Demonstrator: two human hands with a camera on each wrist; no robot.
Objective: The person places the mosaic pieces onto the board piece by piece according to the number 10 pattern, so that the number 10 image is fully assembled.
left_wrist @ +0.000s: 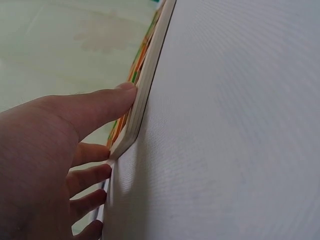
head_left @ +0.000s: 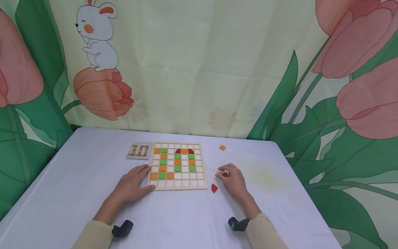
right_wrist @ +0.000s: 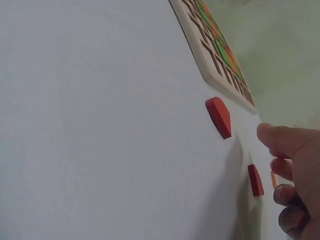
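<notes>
A wooden grid board (head_left: 186, 182) lies on the table with green, orange and red pieces set in its cells. My left hand (head_left: 132, 183) rests at its near left corner; in the left wrist view the thumb (left_wrist: 112, 102) touches the front edge and the straight fingers reach the left side. To the right of the board, my right hand (head_left: 234, 181) hovers with thumb and fingers loosely bent and apart. Beneath it a red quarter-round piece (right_wrist: 255, 181) lies on the cloth, partly hidden in the head view. Another red quarter-round piece (head_left: 214, 188) lies nearer the board.
A printed pattern card (head_left: 139, 151) lies against the board's far left side. One orange square (head_left: 222, 147) sits beyond the right hand. White cloth (head_left: 180, 221) covers the table, and a curtain with tulips and a rabbit (head_left: 99, 38) hangs behind it.
</notes>
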